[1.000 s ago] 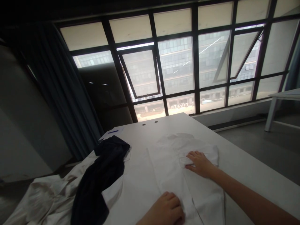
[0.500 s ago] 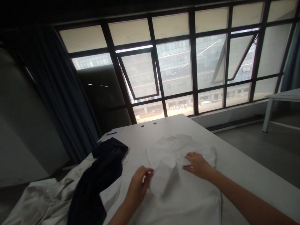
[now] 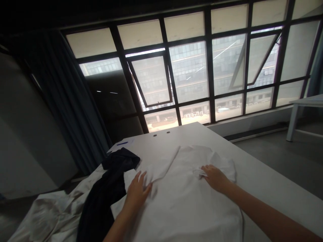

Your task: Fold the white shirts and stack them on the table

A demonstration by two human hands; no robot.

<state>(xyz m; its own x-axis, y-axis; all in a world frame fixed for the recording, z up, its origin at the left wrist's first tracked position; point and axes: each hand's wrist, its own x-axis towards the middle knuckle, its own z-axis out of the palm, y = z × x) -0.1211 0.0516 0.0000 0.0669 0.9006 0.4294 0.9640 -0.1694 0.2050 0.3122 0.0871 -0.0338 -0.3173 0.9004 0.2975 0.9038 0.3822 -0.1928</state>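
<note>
A white shirt [image 3: 186,198] lies spread on the white table [image 3: 272,188] in front of me. My left hand [image 3: 136,193] rests on its left side beside the sleeve [image 3: 158,166], fingers stretched out and pressing the cloth. My right hand [image 3: 214,178] lies flat near the collar area, fingers spread, holding the cloth down. Just left of my left hand is a dark navy garment [image 3: 108,195].
Crumpled pale cloth [image 3: 50,211] hangs off the table's left end under the navy garment. A blue pen [image 3: 122,143] and two small dark discs [image 3: 161,133] lie near the far edge. Beyond are tall windows, a dark curtain [image 3: 65,101] and another table [image 3: 305,107] at right.
My left hand moved from the near middle of the shirt up and left, carrying a folded flap over. The shirt now lies opened wider with its sleeve out to the left. The right hand stayed put.
</note>
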